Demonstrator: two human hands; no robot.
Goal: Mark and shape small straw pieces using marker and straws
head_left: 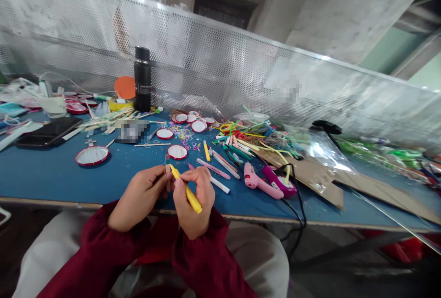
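Note:
My right hand is closed around a yellow marker, whose tip points up and to the left. That tip meets or nearly meets a small flat, stick-like piece, pale with a darker upper end. My left hand pinches this piece near the table's front edge; its lower part is hidden by the fingers. Just beyond the hands lies a round white lid with a red rim. Beside my right hand are a white marker and a pink marker.
A pink glue gun and its black cord lie to the right, before cardboard strips. Pipe cleaners are heaped behind. A black bottle stands at the back; a phone rests at left. Perforated metal panels border the table.

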